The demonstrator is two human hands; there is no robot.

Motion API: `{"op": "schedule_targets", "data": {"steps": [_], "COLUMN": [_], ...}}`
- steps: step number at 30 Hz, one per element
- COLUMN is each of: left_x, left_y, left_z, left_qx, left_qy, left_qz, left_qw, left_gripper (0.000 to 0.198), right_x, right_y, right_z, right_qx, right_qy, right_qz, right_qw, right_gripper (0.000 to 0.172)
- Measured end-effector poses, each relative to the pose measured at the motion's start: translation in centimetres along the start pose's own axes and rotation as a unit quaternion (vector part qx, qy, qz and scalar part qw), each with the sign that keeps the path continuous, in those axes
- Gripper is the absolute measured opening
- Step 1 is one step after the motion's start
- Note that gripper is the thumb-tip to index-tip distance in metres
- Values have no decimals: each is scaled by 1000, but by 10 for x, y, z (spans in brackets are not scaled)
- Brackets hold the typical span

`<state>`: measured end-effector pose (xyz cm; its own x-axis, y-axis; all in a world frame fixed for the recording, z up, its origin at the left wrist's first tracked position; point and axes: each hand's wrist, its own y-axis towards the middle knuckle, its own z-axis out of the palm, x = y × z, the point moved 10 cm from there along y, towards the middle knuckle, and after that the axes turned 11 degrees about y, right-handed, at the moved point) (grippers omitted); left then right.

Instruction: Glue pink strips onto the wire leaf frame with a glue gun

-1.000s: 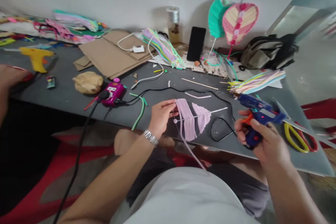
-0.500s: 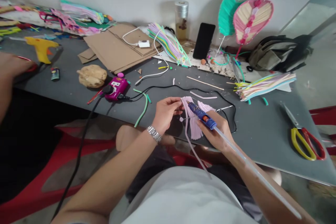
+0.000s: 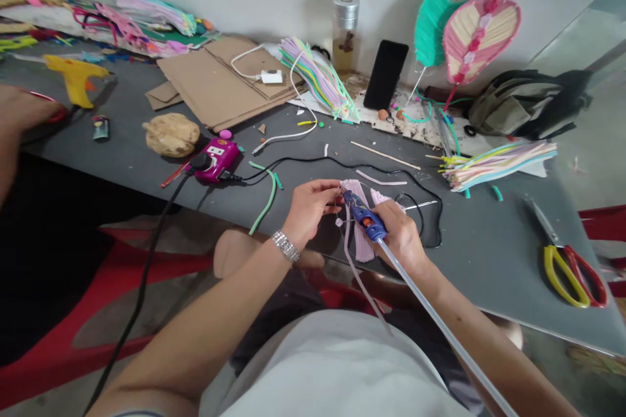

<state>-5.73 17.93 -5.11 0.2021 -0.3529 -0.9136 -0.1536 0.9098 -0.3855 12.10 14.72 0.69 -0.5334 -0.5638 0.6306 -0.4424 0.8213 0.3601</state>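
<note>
My right hand [image 3: 401, 234] grips a blue hot glue gun [image 3: 364, 215], with a long clear glue stick [image 3: 440, 332] running from its back end down to the lower right. The gun's nozzle points left, close to my left hand [image 3: 310, 212]. That hand pinches the edge of a lilac leaf shape [image 3: 359, 241] made of pale strips on a thin stem. The gun and my fingers hide much of the leaf, and the nozzle's exact contact cannot be seen.
A magenta power strip [image 3: 215, 159] and black cable lie left of my hands. Pastel strips [image 3: 499, 166] and red-and-yellow scissors [image 3: 570, 277] sit to the right on the grey table [image 3: 489, 234]. Another person's hand [image 3: 19, 114] rests at the far left.
The glue gun has swung from the right of the leaf to over it, nozzle leftward, and dropped closer to my left hand. My left hand stays on the leaf.
</note>
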Motion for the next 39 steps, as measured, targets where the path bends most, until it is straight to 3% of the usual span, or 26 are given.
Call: {"op": "schedule_targets", "data": {"steps": [39], "left_x": [-3], "left_y": [-3], "left_z": [3], "left_qx": [8], "left_qy": [-7], "left_qz": [-23], "left_qw": [1000], "left_gripper": [15], "right_x": [-2], "right_y": [5], "right_z": [-2], "right_qx": [8], "right_qy": [3], "right_qz": [-14], "right_qw": [1000], "right_gripper": [14]}}
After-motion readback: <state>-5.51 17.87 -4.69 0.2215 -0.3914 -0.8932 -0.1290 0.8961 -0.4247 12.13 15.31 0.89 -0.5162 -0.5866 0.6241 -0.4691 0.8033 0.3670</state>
